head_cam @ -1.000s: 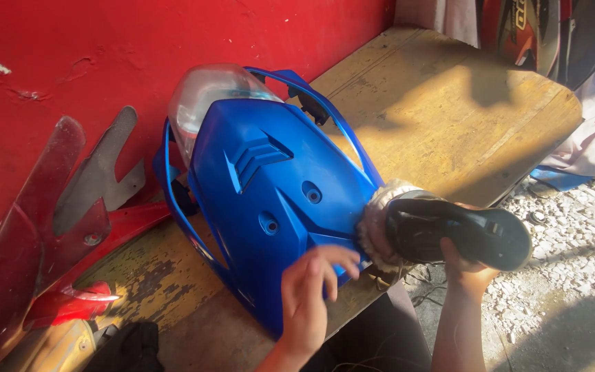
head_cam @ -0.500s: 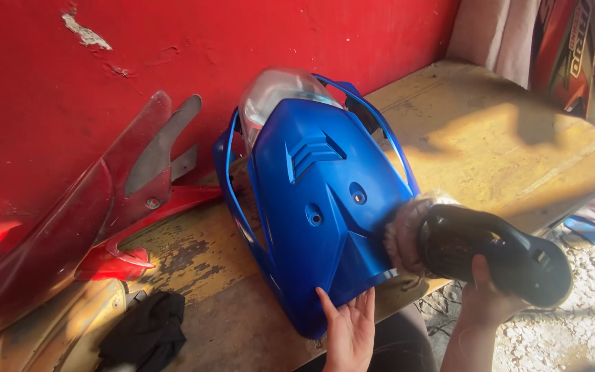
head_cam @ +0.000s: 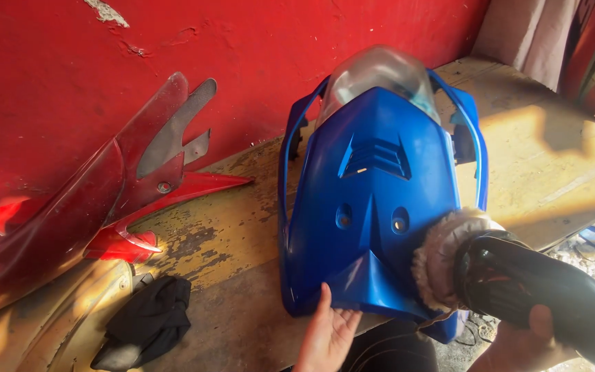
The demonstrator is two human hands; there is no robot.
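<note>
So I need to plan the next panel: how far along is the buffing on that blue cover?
In hand: the right hand holds the black polisher, its wool pad against the blue cover at its lower right edge, while the left hand steadies the bottom edge. The finish looks evenly matte, so how much is done or left can't be judged.

motorcycle repair workshop, worn wooden bench (head_cam: 559, 179), red fairing panels (head_cam: 98, 200), blue fairing (head_cam: 373, 207), polisher (head_cam: 531, 293)

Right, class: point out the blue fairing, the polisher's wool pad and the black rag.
blue fairing (head_cam: 373, 207), head view, middle of its front face
wool pad (head_cam: 439, 258), head view, fluffy outer edge
black rag (head_cam: 147, 320), head view, centre of the crumpled cloth
</note>
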